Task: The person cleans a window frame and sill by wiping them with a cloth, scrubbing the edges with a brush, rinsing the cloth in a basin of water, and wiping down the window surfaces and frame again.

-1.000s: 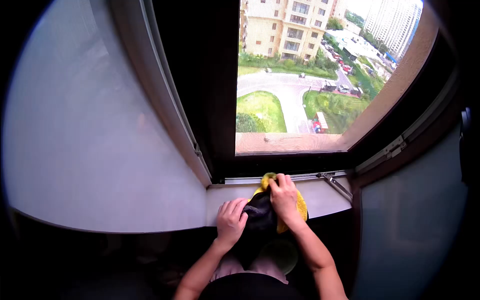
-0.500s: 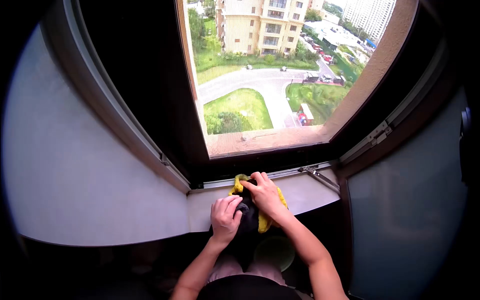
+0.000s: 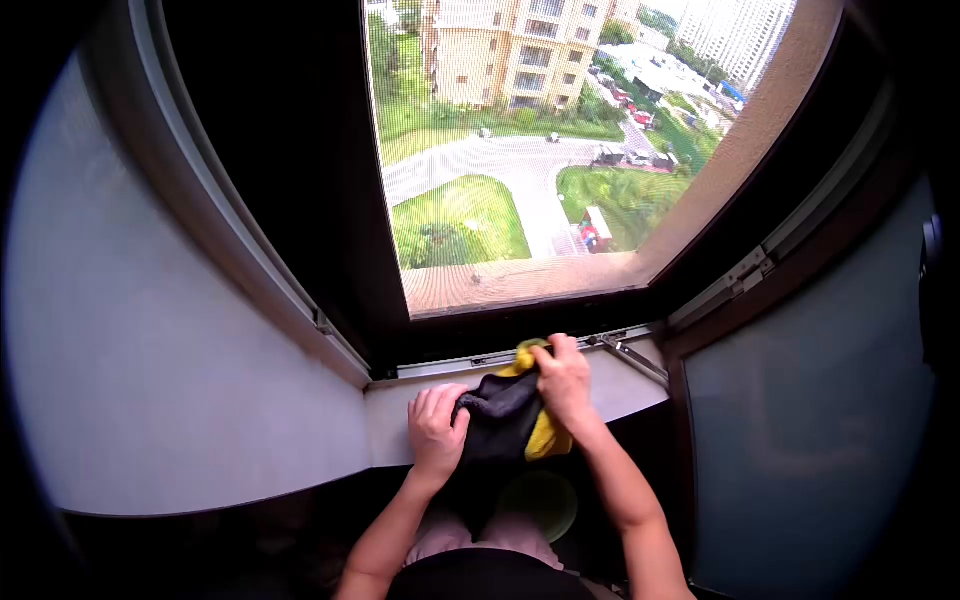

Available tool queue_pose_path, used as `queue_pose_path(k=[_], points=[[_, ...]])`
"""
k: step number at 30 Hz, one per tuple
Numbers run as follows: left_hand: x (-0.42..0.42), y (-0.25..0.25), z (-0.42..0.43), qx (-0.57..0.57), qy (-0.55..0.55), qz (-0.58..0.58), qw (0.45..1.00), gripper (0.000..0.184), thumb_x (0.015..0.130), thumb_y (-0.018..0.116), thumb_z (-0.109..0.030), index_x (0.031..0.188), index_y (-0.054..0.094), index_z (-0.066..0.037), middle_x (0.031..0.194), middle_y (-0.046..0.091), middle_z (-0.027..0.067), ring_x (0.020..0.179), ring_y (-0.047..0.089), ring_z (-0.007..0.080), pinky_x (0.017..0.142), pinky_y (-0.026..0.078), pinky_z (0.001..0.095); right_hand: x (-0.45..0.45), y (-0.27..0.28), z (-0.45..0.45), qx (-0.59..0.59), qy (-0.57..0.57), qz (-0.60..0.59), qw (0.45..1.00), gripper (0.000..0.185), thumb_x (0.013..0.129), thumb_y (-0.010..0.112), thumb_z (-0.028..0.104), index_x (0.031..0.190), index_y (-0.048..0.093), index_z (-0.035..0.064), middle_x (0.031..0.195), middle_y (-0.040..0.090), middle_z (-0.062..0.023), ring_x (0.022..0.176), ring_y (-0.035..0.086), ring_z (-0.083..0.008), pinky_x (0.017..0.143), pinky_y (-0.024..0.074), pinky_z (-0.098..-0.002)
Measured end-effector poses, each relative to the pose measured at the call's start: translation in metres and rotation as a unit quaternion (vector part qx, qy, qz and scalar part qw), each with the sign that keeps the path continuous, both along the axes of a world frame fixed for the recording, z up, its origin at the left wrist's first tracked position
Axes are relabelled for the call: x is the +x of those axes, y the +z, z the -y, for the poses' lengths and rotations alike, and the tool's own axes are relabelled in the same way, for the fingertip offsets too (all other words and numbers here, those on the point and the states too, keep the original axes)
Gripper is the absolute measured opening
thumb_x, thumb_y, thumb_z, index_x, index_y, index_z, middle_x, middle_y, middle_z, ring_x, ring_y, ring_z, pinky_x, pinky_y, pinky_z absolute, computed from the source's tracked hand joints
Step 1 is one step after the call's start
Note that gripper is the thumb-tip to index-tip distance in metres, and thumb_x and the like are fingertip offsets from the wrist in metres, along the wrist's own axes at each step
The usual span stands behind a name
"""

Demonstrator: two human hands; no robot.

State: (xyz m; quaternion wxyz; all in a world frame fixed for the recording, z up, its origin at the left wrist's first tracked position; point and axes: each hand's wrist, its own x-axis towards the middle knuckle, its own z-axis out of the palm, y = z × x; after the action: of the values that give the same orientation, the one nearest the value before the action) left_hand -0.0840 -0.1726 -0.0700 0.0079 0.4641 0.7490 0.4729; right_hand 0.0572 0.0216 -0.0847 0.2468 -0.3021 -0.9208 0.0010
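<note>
A pale windowsill (image 3: 622, 388) held a black-and-yellow cloth (image 3: 500, 430) overhanging its near edge, the right hand (image 3: 567, 388) pinching the far end, the left hand (image 3: 434, 430) the left side, liable to snag if dragged against the windowsill's right-end metal arm (image 3: 636, 359).

Head-worn view; forward and down

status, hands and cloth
Right hand gripping yellow-and-black cloth by metal track. Left hand at cloth's left edge. Metal stay rightward, possibly in the way.
</note>
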Motion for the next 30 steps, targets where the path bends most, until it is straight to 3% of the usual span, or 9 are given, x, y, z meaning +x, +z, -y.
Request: queue_pose_path(k=[5, 11, 16, 21, 23, 25, 27, 29, 30], points=[[0.004, -0.007, 0.005, -0.014, -0.038, -0.052, 0.998, 0.027, 0.077, 0.073, -0.009, 0.104, 0.069, -0.009, 0.107, 0.068, 0.0043, 0.101, 0.060, 0.0255, 0.090, 0.043, 0.0393, -0.014, -0.004, 0.014, 0.066, -0.108, 0.059, 0.990, 0.014, 0.073, 0.061, 0.007, 0.086, 0.065, 0.0014, 0.097, 0.057, -0.0127, 0.093, 0.058, -0.0300, 0.069, 0.0498, -0.0407], [0.003, -0.010, -0.010, -0.010, 0.054, -0.043, 0.998, 0.026, 0.078, 0.073, -0.009, 0.104, 0.070, -0.009, 0.106, 0.068, 0.0033, 0.102, 0.059, 0.0253, 0.093, 0.043, 0.0399, -0.049, 0.005, 0.042, -0.044, 0.090, -0.018, 0.995, 0.033, 0.072, 0.064, 0.005, 0.103, 0.072, 0.0090, 0.103, 0.059, -0.0116, 0.097, 0.058, -0.0308, 0.076, 0.0518, -0.0407], [0.009, -0.008, -0.015, -0.037, -0.015, -0.028, 0.999, 0.023, 0.080, 0.072, -0.011, 0.103, 0.069, -0.008, 0.110, 0.067, 0.0056, 0.107, 0.058, 0.0263, 0.096, 0.041, 0.0404, 0.048, -0.005, -0.034, 0.036, -0.089, 0.010, 0.995, 0.031, 0.077, 0.063, 0.006, 0.105, 0.074, 0.0124, 0.101, 0.057, -0.0119, 0.096, 0.058, -0.0319, 0.074, 0.0525, -0.0410], [0.022, -0.023, -0.012, -0.077, -0.093, -0.091, 0.988, 0.031, 0.077, 0.075, -0.014, 0.108, 0.069, -0.008, 0.120, 0.062, 0.0064, 0.115, 0.055, 0.0272, 0.099, 0.041, 0.0426, 0.026, -0.008, -0.014, 0.058, -0.235, 0.055, 0.969, 0.012, 0.082, 0.058, 0.007, 0.091, 0.066, 0.0086, 0.102, 0.057, -0.0151, 0.096, 0.061, -0.0329, 0.068, 0.0567, -0.0382], [0.021, -0.021, -0.002, -0.082, -0.099, -0.095, 0.987, 0.030, 0.077, 0.075, -0.013, 0.106, 0.069, -0.008, 0.120, 0.062, 0.0064, 0.115, 0.055, 0.0270, 0.099, 0.042, 0.0428, 0.006, -0.019, 0.003, 0.090, -0.295, 0.096, 0.946, 0.012, 0.084, 0.057, 0.011, 0.088, 0.064, 0.0031, 0.096, 0.059, -0.0141, 0.087, 0.065, -0.0294, 0.063, 0.0572, -0.0379], [0.014, -0.016, 0.012, -0.078, -0.092, -0.099, 0.988, 0.026, 0.078, 0.074, -0.012, 0.104, 0.069, -0.008, 0.118, 0.062, 0.0074, 0.112, 0.056, 0.0280, 0.097, 0.043, 0.0425, -0.010, -0.015, 0.033, 0.042, -0.275, 0.123, 0.953, 0.013, 0.083, 0.057, 0.014, 0.086, 0.064, 0.0035, 0.090, 0.061, -0.0123, 0.081, 0.066, -0.0285, 0.063, 0.0574, -0.0370], [0.009, -0.012, 0.023, -0.072, 0.004, -0.070, 0.995, 0.022, 0.080, 0.071, -0.011, 0.102, 0.069, -0.007, 0.114, 0.062, 0.0088, 0.106, 0.057, 0.0294, 0.093, 0.045, 0.0421, -0.015, -0.009, 0.061, -0.017, -0.180, 0.118, 0.976, 0.016, 0.083, 0.058, 0.018, 0.086, 0.066, 0.0039, 0.088, 0.064, -0.0141, 0.080, 0.069, -0.0295, 0.064, 0.0578, -0.0386], [0.005, -0.004, 0.027, -0.041, 0.061, -0.046, 0.996, 0.016, 0.083, 0.069, -0.010, 0.098, 0.068, -0.005, 0.101, 0.060, 0.0099, 0.097, 0.057, 0.0310, 0.084, 0.047, 0.0429, -0.006, 0.011, 0.066, -0.243, 0.005, 0.064, 0.968, 0.023, 0.088, 0.057, 0.025, 0.095, 0.069, 0.0057, 0.093, 0.065, -0.0182, 0.085, 0.068, -0.0388, 0.076, 0.0561, -0.0471], [0.004, 0.001, 0.027, -0.037, 0.062, -0.038, 0.997, 0.016, 0.083, 0.069, -0.009, 0.098, 0.068, -0.005, 0.098, 0.059, 0.0102, 0.095, 0.057, 0.0312, 0.082, 0.048, 0.0429, 0.001, 0.004, 0.054, -0.264, 0.032, 0.005, 0.964, 0.023, 0.089, 0.057, 0.025, 0.098, 0.069, 0.0071, 0.093, 0.065, -0.0183, 0.085, 0.066, -0.0403, 0.078, 0.0553, -0.0474]])
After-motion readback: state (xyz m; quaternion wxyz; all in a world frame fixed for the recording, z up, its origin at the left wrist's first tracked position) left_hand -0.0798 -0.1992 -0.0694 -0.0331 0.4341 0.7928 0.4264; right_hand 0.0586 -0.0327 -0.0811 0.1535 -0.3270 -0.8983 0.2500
